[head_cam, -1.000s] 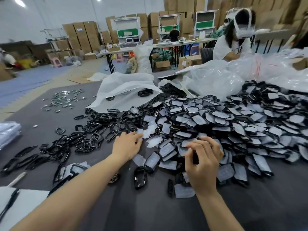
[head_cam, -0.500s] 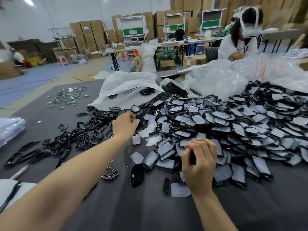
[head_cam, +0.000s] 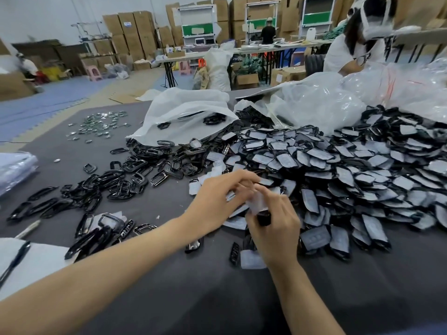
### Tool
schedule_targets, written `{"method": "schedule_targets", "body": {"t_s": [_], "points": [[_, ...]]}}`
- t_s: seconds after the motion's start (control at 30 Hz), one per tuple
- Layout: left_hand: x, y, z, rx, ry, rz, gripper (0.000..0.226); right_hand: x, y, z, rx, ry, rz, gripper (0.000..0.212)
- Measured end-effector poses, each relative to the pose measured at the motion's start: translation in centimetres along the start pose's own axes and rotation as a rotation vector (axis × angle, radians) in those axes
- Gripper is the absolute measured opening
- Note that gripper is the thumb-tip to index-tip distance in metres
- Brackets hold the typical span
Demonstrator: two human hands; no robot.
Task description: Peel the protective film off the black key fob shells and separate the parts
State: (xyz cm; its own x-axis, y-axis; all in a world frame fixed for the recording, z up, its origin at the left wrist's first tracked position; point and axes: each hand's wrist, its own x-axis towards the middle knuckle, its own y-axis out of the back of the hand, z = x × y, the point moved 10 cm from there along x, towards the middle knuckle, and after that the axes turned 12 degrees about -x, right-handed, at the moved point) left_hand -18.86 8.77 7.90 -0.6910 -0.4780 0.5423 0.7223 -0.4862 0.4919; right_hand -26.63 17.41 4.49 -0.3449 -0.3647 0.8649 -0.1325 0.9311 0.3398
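Head view: left hand (head_cam: 217, 197), back from the frames (head_cam: 135, 165), now pinches film (head_cam: 257, 203) on the shell (head_cam: 263, 218) the right hand (head_cam: 275, 228) grips.

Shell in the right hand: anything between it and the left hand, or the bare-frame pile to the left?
No. The right hand grips the shell and the left hand pinches its film. Toward the bare-frame pile, only flat film scraps lie on the grey mat; lifted across, the path looks free.
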Motion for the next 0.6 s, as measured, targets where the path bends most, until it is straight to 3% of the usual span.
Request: {"method": "schedule_targets", "body": {"t_s": [0.07, 0.27, 0.37, 0.43, 0.5, 0.6], "points": [[-0.1, 0.5, -0.4, 0.002, -0.011, 0.005, 0.026, 0.0, -0.7, -0.8, 0.036, 0.03, -0.053, 0.039], [0.4, 0.3, -3.1, -0.05, -0.003, -0.104, 0.023, 0.0, 0.0, 1.8, 0.088, -0.115, 0.035, 0.022], [2.8, 4.9, -9.8, 0.41, 0.16, -0.04, 0.029, -0.1, -0.1, 2.0, 0.098, -0.154, 0.017, 0.022], [3.0, 8.0, -15.7, 0.78, 0.429, -0.151, 0.042, -0.2, -0.2, 2.3, 0.111, -0.198, 0.003, 0.021], [1.6, 10.1, -19.8, 0.948, 0.648, -0.275, 0.045, -0.2, -0.2, 2.2, 0.109, -0.186, -0.005, 0.023], [1.0, 10.4, -21.2, 1.062, 0.626, -0.346, 0.035, -0.5, -1.0, 0.8, 0.058, -0.033, -0.109, 0.021]]}}
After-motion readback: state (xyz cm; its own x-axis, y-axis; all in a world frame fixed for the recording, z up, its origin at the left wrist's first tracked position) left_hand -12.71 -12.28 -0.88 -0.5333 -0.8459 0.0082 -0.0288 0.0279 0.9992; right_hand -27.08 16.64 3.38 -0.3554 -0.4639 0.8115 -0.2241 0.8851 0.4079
